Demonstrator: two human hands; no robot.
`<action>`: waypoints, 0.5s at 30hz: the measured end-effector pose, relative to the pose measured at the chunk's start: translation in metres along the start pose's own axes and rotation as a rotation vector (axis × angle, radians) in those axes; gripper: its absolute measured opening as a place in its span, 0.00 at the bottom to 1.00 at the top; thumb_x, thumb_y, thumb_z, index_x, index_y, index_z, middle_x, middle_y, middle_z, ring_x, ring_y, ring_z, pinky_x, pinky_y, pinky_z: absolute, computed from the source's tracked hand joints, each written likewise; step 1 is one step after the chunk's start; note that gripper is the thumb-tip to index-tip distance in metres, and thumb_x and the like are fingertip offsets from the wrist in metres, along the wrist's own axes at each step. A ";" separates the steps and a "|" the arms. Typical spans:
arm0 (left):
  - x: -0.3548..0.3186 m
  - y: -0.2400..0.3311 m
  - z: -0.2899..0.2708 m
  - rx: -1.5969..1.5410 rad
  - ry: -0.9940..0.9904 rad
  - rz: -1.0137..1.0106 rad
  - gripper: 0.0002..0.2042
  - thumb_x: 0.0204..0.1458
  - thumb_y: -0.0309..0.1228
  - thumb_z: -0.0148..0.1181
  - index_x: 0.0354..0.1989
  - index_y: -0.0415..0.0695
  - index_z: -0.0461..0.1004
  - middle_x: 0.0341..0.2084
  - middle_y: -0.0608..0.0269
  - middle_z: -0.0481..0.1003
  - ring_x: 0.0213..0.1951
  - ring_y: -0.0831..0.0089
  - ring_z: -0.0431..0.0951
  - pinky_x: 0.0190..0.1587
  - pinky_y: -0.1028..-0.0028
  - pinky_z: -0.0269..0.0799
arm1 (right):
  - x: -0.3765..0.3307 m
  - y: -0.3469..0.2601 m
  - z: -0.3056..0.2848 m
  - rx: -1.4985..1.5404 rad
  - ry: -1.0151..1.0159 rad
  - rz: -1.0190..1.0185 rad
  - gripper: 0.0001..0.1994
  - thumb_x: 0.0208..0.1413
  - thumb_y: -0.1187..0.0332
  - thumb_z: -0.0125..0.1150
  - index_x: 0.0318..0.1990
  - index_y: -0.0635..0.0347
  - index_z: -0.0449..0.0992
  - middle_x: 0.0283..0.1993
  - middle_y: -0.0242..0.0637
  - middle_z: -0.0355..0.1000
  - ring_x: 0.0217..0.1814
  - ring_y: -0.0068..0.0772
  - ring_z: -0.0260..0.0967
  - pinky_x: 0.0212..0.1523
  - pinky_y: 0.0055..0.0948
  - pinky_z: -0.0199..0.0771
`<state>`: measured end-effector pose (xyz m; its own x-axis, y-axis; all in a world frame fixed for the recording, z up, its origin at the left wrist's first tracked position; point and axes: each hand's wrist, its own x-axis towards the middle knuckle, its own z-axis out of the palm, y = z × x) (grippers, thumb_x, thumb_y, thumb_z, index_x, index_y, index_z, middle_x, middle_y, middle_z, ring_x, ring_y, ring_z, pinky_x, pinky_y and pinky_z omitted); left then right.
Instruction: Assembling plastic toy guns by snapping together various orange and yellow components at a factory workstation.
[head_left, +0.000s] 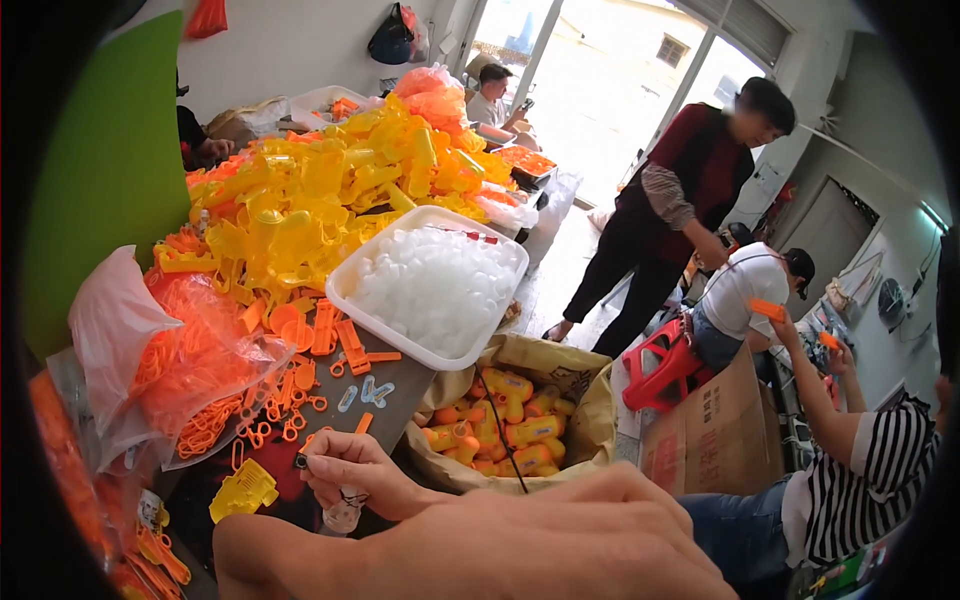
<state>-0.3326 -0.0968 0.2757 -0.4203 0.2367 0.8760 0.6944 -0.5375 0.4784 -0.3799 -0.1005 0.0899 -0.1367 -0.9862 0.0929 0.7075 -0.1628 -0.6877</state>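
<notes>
My right hand [355, 475] reaches in from the right over the near edge of the table. Its thumb and fingertips pinch a small black piece [300, 460]. A clear plastic piece [342, 512] shows just under its fingers; I cannot tell whether they hold it. My left hand [560, 540] is large and close at the lower edge, its back turned up and its fingertips hidden. Beside the right hand lie a yellow plastic shell [243, 490], orange clips [290, 415] and several small clear-blue parts [368, 391].
Yellow plastic shells [330, 180] are heaped across the table. A white tray [345, 290] holds translucent pieces. An open sack [600, 395] with orange-yellow toys stands at the table's right. One person [690, 190] stands beyond; another in stripes [865, 480] handles orange parts by a cardboard box [715, 430].
</notes>
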 end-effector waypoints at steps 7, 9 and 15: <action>-0.007 -0.001 0.005 -0.266 0.055 -0.100 0.12 0.51 0.29 0.67 0.39 0.32 0.81 0.34 0.52 0.79 0.39 0.65 0.77 0.43 0.68 0.68 | 0.002 0.012 0.002 -0.094 -0.111 0.065 0.11 0.64 0.61 0.55 0.34 0.59 0.68 0.20 0.27 0.65 0.22 0.17 0.64 0.35 0.21 0.67; -0.001 0.007 0.007 -0.294 0.014 -0.133 0.12 0.50 0.29 0.67 0.39 0.33 0.81 0.33 0.53 0.79 0.39 0.64 0.77 0.43 0.68 0.69 | -0.002 0.011 0.007 -0.095 -0.101 0.058 0.11 0.64 0.61 0.55 0.34 0.58 0.68 0.20 0.27 0.65 0.22 0.17 0.64 0.36 0.21 0.67; 0.026 0.020 -0.016 -0.089 -0.325 -0.291 0.12 0.52 0.29 0.66 0.40 0.34 0.81 0.36 0.53 0.78 0.40 0.61 0.77 0.46 0.67 0.68 | -0.003 0.016 0.007 -0.106 -0.088 0.031 0.11 0.63 0.61 0.56 0.35 0.58 0.69 0.20 0.27 0.66 0.23 0.17 0.65 0.35 0.20 0.67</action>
<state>-0.3387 -0.1145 0.3067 -0.3754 0.6234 0.6859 0.5149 -0.4751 0.7136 -0.3635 -0.1001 0.0834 -0.0513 -0.9902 0.1296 0.6329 -0.1326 -0.7628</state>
